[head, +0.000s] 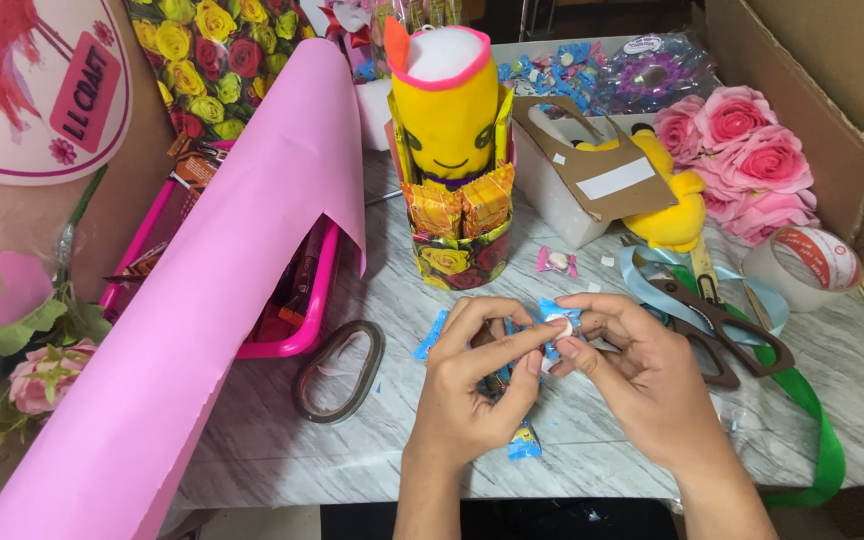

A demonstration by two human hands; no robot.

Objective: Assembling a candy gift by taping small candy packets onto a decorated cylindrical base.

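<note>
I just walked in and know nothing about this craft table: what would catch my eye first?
Probably the big pink paper roll slanting across the left side, and the yellow plush toy standing in a flower-print holder at the back. In front, the left hand and right hand pinch a blue-wrapped candy.

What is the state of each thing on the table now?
Left hand: holding blue-wrapped candies.
Right hand: pinching a candy.
Scissors: lying shut.
Pink paper roll: partly unrolled.
Tape roll: lying flat.
Pink candy: wrapped, lying apart.
</note>
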